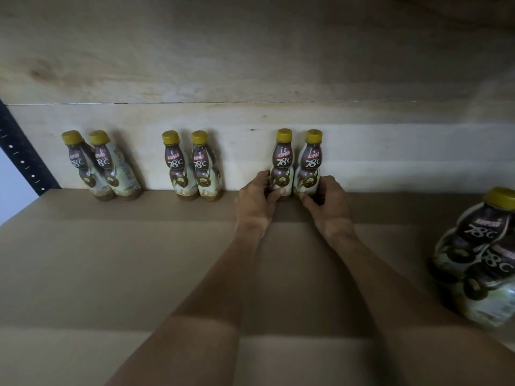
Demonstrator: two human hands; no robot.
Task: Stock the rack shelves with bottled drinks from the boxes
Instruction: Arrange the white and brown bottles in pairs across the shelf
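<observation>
Head view looks into the rack, and we read it from the left: a black upright point(22, 160) frames the shelf point(111, 260), whose brown surface runs back to a pale back board point(250, 140). Near the shelf's rear left corner stands the left pair point(107, 165) of yellow-capped coffee bottles, which seem to lean in the wide lens. Further along the rear edge stands the middle pair point(175, 165), the two touching each other. Next comes our left hand point(255, 199), its grip wrapped round the lower body of the left-held bottle point(282, 162), thumb across the front and fingers round the outer side. Touching that bottle on its right is the right-held bottle point(312, 162), which our right hand point(328, 201) grasps low down in the same way, thumb at the front near the base. Both bottles stand upright, long axis vertical, bases on the shelf at its rear edge, close to the board. Each bottle lies straight ahead of its own grip, each hand on an outer flank, neither nearer than the other. We therefore judge the coming move to be a plain release and a straight draw back toward us along the shelf. A knock while letting go could topple these tall, narrow bottles. Near the shelf's right edge, well apart from the hands, sits a blurred cluster of bottles point(479, 260) of the same kind, likely next to be placed.
</observation>
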